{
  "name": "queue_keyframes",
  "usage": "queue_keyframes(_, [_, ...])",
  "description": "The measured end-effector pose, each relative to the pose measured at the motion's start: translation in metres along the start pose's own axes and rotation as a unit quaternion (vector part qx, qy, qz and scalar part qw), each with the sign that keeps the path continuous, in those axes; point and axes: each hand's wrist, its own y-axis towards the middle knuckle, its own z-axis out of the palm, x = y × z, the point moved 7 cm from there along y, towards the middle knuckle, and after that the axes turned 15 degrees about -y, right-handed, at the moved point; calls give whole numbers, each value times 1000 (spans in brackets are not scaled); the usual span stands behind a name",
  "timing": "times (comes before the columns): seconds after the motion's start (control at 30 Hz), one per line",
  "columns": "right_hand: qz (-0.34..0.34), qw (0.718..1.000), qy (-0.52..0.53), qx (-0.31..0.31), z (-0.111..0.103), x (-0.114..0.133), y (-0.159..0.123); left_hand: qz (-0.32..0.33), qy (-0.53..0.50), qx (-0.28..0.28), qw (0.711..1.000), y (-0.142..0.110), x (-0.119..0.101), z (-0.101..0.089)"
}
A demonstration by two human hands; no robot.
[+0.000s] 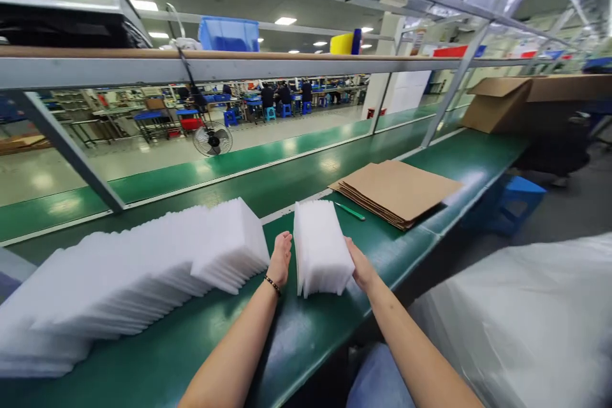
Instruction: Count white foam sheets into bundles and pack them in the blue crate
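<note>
A short stack of white foam sheets (322, 248) stands on edge on the green table, between my two hands. Just left of it is my left hand (281, 260), fingers stretched out and a small gap between palm and foam; a beaded bracelet circles that wrist. Against the stack's right side, my right hand (362, 266) grips the foam, its fingertips partly hidden by the sheets. A long leaning row of similar white foam sheets (138, 274) fills the left of the table. Behind my right hand lies a slim green utility knife (350, 211).
Flat brown cardboard sheets (396, 188) are piled right of the knife. An open carton (500, 102) stands farther along the green table (306, 338). Overhead runs a metal shelf (287, 68) on slanted posts. White plastic wrapping (526, 319) and a blue stool (516, 201) are at right.
</note>
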Motion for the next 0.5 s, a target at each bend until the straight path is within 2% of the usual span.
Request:
queue_keyframes(0.1, [-19,998,37,55,22,-3,-7,49,67,21,996,-9,-16,-1])
queue_keyframes(0.2, [-31,994,59,91,51,3,13,111,148,53,981,-13,-35,7])
queue_keyframes(0.33, [-68,987,62,130,98,32,61,208,238,-9,949,-21,-77,6])
queue_keyframes(0.4, [-89,984,51,145,120,50,81,277,281,-25,919,-40,-102,8])
queue_keyframes(0.5, [-120,980,25,157,148,71,95,385,404,12,830,-79,-124,27])
